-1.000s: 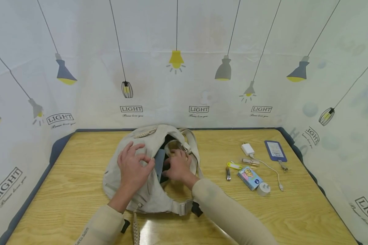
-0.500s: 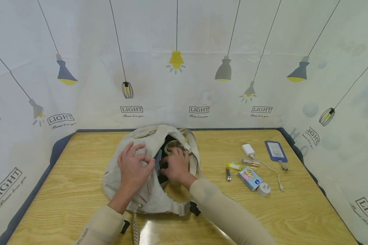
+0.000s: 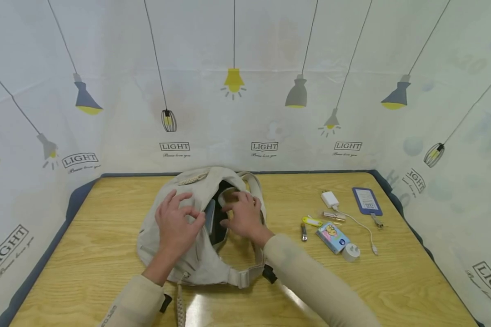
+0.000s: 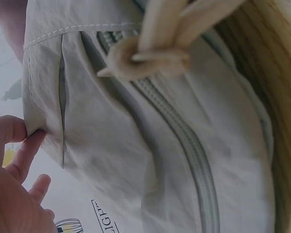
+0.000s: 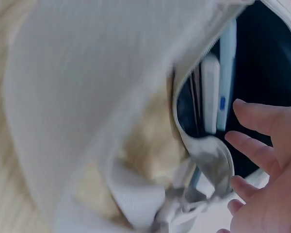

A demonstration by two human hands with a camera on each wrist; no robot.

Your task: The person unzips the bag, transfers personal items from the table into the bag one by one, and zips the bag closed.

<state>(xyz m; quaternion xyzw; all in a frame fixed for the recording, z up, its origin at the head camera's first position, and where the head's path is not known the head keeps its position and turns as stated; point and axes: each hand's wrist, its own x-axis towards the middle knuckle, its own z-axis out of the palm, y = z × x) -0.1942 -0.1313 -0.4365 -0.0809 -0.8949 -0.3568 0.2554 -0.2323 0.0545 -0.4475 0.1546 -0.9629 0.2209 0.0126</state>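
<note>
A beige backpack (image 3: 206, 269) lies on the wooden table with its dark main compartment unzipped. My left hand (image 3: 176, 222) pinches the near flap of fabric at the opening between thumb and index finger; the left wrist view shows this grip on the bag's edge (image 4: 31, 114). Over the far side of the opening is my right hand (image 3: 245, 215), its fingers loosely spread and holding nothing. Inside, the right wrist view shows a flat light-blue item (image 5: 227, 73) and a white slab (image 5: 210, 92) standing on edge, their kinds unclear. Part of the interior is hidden.
On the table to the right lie a white charger (image 3: 330, 199) with cable, a blue badge holder (image 3: 367, 201), a small clear tube (image 3: 333, 216), a yellow tag (image 3: 312, 221), a nail clipper (image 3: 304, 232), a light-blue printed pack (image 3: 333, 237) and a white round piece (image 3: 351, 252).
My right hand first reached leftward into the opening, where the upright blue item sank deeper, then drew back right with its fingers spread. My left hand has kept its pinch on the flap.
</note>
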